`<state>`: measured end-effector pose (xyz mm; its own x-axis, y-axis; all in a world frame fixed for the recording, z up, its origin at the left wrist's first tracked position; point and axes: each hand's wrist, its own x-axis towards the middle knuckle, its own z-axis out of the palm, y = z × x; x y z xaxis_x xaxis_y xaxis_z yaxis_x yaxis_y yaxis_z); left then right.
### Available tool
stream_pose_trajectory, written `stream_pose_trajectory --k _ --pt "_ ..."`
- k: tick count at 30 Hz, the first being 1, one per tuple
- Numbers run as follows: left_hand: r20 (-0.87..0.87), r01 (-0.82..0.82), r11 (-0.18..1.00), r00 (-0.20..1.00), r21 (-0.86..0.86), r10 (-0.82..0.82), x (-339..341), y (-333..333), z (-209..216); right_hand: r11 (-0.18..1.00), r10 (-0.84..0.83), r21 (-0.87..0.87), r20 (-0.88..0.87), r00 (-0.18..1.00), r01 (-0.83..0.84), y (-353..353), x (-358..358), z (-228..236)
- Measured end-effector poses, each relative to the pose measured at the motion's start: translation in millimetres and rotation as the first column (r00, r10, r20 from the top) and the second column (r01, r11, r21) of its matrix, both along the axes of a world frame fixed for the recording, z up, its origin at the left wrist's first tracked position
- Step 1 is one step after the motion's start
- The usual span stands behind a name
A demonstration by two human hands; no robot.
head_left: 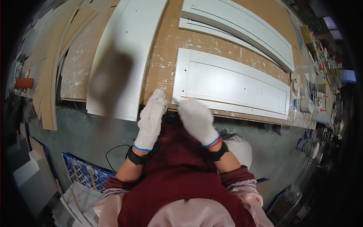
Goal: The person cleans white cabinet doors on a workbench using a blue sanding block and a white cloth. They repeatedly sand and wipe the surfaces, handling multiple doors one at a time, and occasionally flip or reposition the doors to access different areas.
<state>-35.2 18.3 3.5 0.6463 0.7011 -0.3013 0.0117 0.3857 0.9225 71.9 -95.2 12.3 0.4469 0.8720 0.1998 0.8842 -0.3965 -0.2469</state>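
Note:
My left hand [152,117], in a white knitted glove with a blue cuff edge, rests at the near edge of the brown work table [160,72]. Its fingers are mostly stretched out and lie close together, and nothing shows in them. My right hand [196,119], gloved alike and slightly blurred, is closed near the lower left corner of a white framed panel [230,81]. A tiny dark tip shows at its fingers; what it belongs to is hidden. To the left of my left hand lies a long white board [126,41], overhanging the table edge.
More white framed panels [242,22] lie stacked at the back right. Cups and bottles [308,90] crowd the right end. Tan boards [53,75] stand at the left. A white bucket [240,151] and a blue crate [89,172] are below. A dark blur covers part of the left side.

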Motion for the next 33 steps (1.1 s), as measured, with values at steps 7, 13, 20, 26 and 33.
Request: stream_pose_trajectory --k 7,13,20,26,33 --pt "-0.502 0.513 0.848 0.772 0.132 -0.389 -13.2 5.9 24.8 0.998 -0.016 -0.066 -0.03 0.999 0.014 62.5 98.9 19.7" --pt "-0.21 0.353 0.935 0.918 0.043 -0.337 -35.4 -3.8 -26.5 0.856 0.367 -0.391 -0.004 0.93 -0.339 56.2 60.9 24.0" --pt "-0.468 0.59 0.752 0.775 0.294 -0.425 -38.6 9.2 26.2 0.907 0.266 -0.232 -0.326 0.907 -0.35 39.0 79.3 31.4" --pt "-0.567 0.459 0.492 0.819 0.74 0.089 23.4 2.2 28.1 0.914 -0.271 -0.369 -0.247 0.93 0.168 119.0 106.0 24.2" --pt "-0.759 0.609 0.569 0.649 0.552 0.041 72.2 5.4 15.4 0.867 -0.491 -0.222 -0.236 0.838 0.445 20.4 177.8 16.9"
